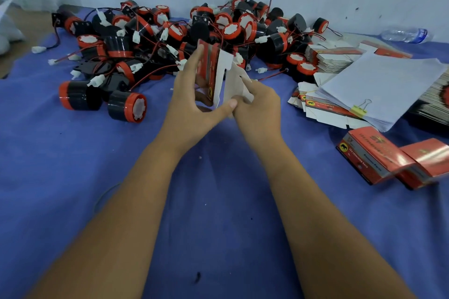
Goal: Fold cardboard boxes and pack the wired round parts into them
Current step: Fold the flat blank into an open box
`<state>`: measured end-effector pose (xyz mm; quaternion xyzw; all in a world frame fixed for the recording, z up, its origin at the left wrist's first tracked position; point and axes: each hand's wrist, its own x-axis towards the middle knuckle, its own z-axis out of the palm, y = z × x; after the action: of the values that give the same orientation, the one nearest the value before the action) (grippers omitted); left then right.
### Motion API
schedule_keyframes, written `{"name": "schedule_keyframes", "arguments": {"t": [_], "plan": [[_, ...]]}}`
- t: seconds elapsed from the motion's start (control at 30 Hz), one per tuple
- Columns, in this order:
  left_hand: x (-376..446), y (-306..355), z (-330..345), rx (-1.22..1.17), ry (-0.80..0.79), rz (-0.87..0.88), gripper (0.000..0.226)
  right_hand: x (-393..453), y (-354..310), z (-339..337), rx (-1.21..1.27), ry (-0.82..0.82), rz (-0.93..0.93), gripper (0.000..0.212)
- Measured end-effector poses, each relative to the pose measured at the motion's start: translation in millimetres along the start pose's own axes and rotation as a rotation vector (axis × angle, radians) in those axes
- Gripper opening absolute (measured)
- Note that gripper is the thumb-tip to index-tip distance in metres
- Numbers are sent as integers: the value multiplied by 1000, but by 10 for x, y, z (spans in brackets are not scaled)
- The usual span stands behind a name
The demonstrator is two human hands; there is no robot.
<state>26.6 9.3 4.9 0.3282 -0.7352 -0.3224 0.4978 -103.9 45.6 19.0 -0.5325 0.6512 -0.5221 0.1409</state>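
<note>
Your left hand [192,94] grips a part-folded red cardboard box [211,73], fingers curled over its far edge and thumb underneath at the near corner, holding it up above the tabletop [73,177]. Your right hand [257,102] pinches the box's white inner flap [237,85], fingers curled around its lower end; the two hands touch at the thumb. The flaps stand open and the box is not closed. The pile of wired round parts [184,34], black with red rims and white connectors, lies just behind the box on the blue cloth. To your right sit a stack of flat unfolded boxes [330,109] with clipped white sheets [379,85] lying on them, and nearer you two folded red boxes [379,155] side by side. A plastic bottle [405,35] lies at the far right, by the wall.
</note>
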Motion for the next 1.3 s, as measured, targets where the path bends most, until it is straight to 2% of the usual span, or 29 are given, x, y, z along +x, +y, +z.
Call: {"name": "schedule_keyframes", "arguments": {"t": [0.13,0.2,0.27,0.4,0.5,0.67,0.83,0.93,1.03,1.07,1.13,1.2,1.3], "plan": [[6,-43,-60,9,-141,23,110,50,60,-99,-44,22,3,33],[4,-50,-55,25,-151,-17,113,70,90,-104,-10,26,45,44],[0,-63,-39,56,-90,-15,106,73,83,-109,138,34,109,51],[10,-33,-20,-22,118,-71,74,68,82,-121,432,-19,235,49],[3,-20,-41,47,136,-95,70,83,89,-121,540,-72,310,43],[-21,54,-53,224,-49,106,85,109,128,-165,452,-107,305,27],[11,30,-44,421,-121,181,107,103,120,-217,436,-150,195,38],[5,72,-20,453,32,164,100,96,64,-177,508,-2,141,43],[4,89,-9,439,275,101,92,57,24,-123,531,257,142,19],[6,88,-13,447,339,65,93,32,15,-121,523,298,114,11],[17,76,-22,486,423,-6,95,-11,0,-113,498,233,21,6],[23,71,-19,507,451,-46,96,-37,-32,-82,504,41,-31,8],[24,79,16,505,483,-10,93,-73,-67,8,539,-216,68,18]]}}
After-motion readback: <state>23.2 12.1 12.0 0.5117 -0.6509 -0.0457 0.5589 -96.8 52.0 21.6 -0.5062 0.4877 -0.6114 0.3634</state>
